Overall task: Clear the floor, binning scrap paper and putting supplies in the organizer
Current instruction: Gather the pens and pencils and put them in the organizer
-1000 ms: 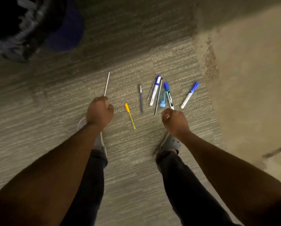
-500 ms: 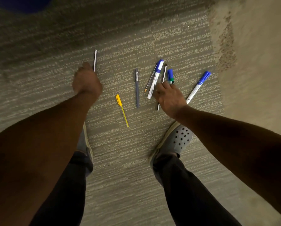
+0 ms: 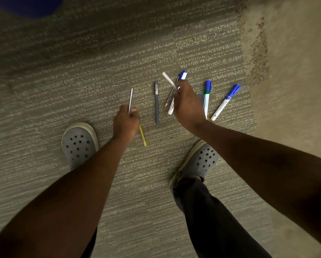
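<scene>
Gripping a thin white stick (image 3: 130,99) in a closed left hand (image 3: 125,123), a person bends over grey carpet (image 3: 81,86), the fist covering the far end of a yellow pen (image 3: 142,135). Right of it lies a grey pen (image 3: 156,103); the right hand (image 3: 188,105) pinches a white pen (image 3: 168,79) above a pencil (image 3: 169,98), with two blue-capped markers (image 3: 206,95) (image 3: 225,102) at far right.
</scene>
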A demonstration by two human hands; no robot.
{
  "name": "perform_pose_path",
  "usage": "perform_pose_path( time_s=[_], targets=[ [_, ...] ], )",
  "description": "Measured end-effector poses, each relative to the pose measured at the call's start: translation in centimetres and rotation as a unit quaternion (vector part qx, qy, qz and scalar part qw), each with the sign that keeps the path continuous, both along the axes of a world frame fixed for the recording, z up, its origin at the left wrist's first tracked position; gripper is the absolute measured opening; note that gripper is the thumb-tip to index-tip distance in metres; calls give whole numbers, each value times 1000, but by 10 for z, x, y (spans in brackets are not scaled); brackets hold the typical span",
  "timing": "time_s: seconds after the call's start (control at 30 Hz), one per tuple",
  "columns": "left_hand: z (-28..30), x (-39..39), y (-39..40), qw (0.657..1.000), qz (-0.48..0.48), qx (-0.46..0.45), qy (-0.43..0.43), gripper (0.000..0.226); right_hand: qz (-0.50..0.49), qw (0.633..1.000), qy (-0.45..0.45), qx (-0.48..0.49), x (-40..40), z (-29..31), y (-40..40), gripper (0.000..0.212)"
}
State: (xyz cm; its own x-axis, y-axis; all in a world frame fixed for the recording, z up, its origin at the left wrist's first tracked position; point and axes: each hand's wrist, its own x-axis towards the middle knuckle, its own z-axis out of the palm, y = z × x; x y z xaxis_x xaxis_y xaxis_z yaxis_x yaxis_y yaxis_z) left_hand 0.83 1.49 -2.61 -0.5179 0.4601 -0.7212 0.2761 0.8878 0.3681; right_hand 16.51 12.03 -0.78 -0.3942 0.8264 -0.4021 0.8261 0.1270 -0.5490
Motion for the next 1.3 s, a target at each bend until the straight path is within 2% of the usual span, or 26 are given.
perform_pose_path(
  time_s=[0.03,0.1,0.17,0.23,0.3,0.4,0.47,0.5,0.57,0.6,0.7,0.77,0.83,0.93,1.0,1.07,1.13,1.23,1.3],
  targets=[
    [1,6,3,1000,1,11,-5,15,-73,996,-22,-36,-9,-4,4,7],
    [1,14,10,999,20,31,-10,13,-124,984,-91,-91,-20,-15,12,17],
    [0,14,19,999,40,34,-1,15,-130,973,-161,-101,-25,-23,15,26],
    [-2,10,26,998,44,31,21,17,-98,962,-249,-58,-27,-29,14,28],
    [-2,5,30,998,36,38,33,16,-81,953,-290,-33,-29,-32,12,27],
    [-2,-6,31,999,21,35,15,15,-117,955,-262,-70,-35,-33,15,30],
    [-1,-12,31,995,77,19,-57,16,-121,969,-205,-66,-35,-28,16,27],
    [2,-16,32,982,144,8,-118,15,-93,980,-168,-43,-34,-22,14,24],
    [11,-26,33,928,274,-21,-251,20,27,994,-103,0,-29,-9,7,20],
    [14,-31,33,904,295,-35,-306,28,100,991,-86,15,-26,-4,2,21],
    [24,-40,31,883,206,-77,-414,52,236,969,-37,60,-15,14,-16,33],
    [32,-35,32,884,129,-95,-440,48,271,960,-3,69,-11,21,-29,42],
    [37,-25,34,885,120,-85,-442,36,271,960,19,67,-10,27,-38,45],
    [40,-17,33,873,159,-38,-459,27,227,972,20,62,-13,29,-45,38],
    [41,-18,29,867,171,-16,-467,21,172,985,17,24,-18,29,-48,36],
    [40,-21,26,872,171,-3,-459,16,140,990,4,-24,-24,27,-51,37],
    [38,-23,24,879,187,5,-438,17,109,992,36,-55,-32,27,-54,37],
    [37,-21,25,891,228,0,-393,19,-42,984,123,-119,-48,28,-57,24],
    [37,-19,25,894,264,-4,-362,15,-191,954,125,-193,-62,24,-56,15]
  ],
)
